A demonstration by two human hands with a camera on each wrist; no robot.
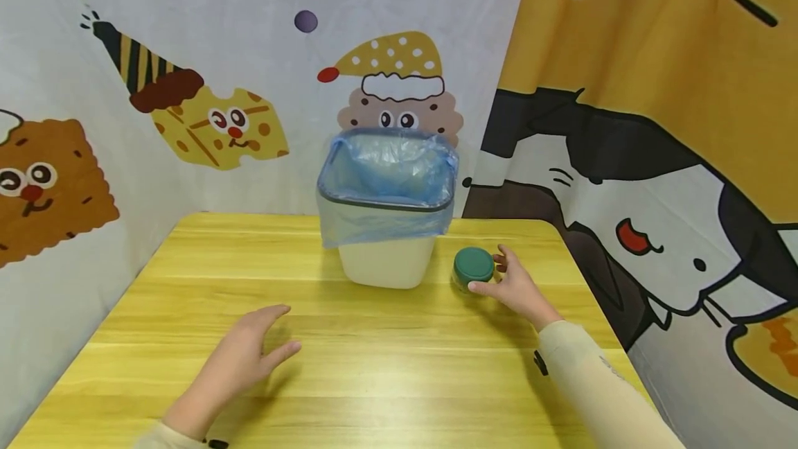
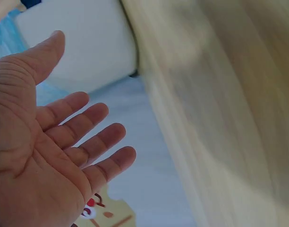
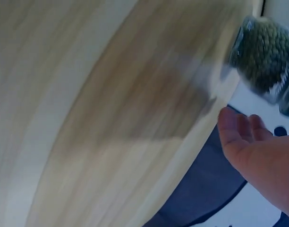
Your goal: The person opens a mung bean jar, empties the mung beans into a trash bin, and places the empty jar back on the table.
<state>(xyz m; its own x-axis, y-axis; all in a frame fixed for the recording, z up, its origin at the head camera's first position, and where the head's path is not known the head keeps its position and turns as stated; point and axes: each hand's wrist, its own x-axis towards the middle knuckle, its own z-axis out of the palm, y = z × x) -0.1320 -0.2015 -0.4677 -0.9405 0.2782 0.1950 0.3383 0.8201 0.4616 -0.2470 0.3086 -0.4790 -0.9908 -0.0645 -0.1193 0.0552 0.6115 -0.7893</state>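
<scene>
Left hand (image 1: 242, 346) spread, empty; right hand (image 1: 516, 288) spread beside a green-lidded jar (image 1: 472, 269), likely rigid, slippery, best gripped around its sides

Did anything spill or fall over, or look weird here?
Nothing looks spilled or tipped: the jar stands upright with its lid on. One slightly odd thing: the bin, lined with a blue bag, stands on the table, where bins don't usually go.

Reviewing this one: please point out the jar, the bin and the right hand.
Jar (image 1: 473, 266): head view, on its green lid.
Bin (image 1: 388, 263): head view, on its pale front wall.
Right hand (image 1: 517, 287): head view, on the back of the hand.
</scene>
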